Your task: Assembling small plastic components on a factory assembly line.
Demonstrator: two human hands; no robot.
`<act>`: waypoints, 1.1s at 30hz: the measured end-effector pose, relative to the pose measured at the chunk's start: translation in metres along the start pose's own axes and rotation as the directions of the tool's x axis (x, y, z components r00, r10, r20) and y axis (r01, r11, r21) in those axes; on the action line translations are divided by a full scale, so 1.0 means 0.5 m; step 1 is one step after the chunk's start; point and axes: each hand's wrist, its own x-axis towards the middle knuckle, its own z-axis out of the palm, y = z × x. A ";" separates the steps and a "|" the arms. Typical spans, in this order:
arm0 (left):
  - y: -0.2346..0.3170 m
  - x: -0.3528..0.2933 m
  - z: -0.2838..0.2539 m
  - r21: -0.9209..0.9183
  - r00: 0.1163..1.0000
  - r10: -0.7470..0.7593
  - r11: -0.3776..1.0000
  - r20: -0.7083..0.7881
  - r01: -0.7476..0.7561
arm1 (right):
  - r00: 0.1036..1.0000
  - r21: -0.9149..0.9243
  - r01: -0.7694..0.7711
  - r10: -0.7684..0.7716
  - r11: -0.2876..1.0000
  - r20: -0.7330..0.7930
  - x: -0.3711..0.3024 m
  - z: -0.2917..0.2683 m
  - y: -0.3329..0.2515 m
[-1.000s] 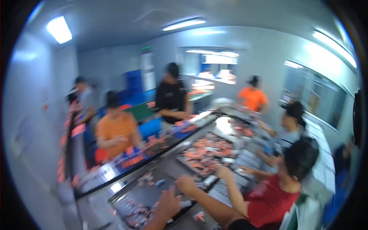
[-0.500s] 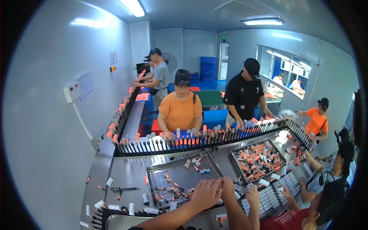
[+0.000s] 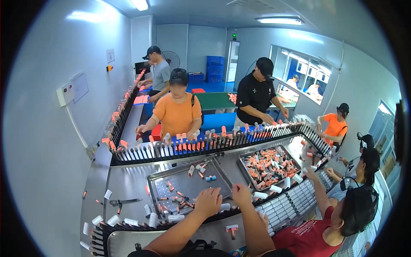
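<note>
My left hand (image 3: 209, 201) and my right hand (image 3: 242, 195) are raised a little apart over the near right corner of a shallow metal tray (image 3: 155, 176). Both have curled fingers. Anything inside them is hidden from this angle. Below and between the hands, a white cylindrical piece (image 3: 224, 207) sits on the near rack. Loose small orange-and-black parts (image 3: 170, 186) lie in the tray, along with a blue-and-white piece (image 3: 210, 178). Near my right forearm, a white-and-orange T-shaped part (image 3: 231, 230) rests on the metal surface.
Another tray (image 3: 245, 168), heaped with orange and white parts, stands to the right. A long rack of upright black pegs (image 3: 171, 150) bounds the far side. Rows of white cylinders (image 3: 286, 204) line the right. A person in red (image 3: 314, 233) works close beside me; others stand opposite.
My hands, which were together, have separated. The view has shifted, moving the scene left and slightly up. The person in orange opposite has reached an arm out toward the rack's left end.
</note>
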 end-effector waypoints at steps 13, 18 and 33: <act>0.059 0.008 -0.010 -0.190 0.993 -0.074 0.978 0.088 0.090 | 0.987 -0.150 0.094 -0.072 0.984 0.147 0.012 0.051 0.034; -0.005 -0.033 0.051 0.297 0.874 -0.419 0.891 0.245 0.344 | 0.998 -0.256 0.014 -0.028 0.967 -0.050 0.051 -0.057 -0.029; 0.075 0.008 0.054 0.411 0.952 -0.305 0.870 0.013 0.273 | 0.997 -0.231 0.061 -0.070 0.971 -0.032 0.008 -0.013 0.105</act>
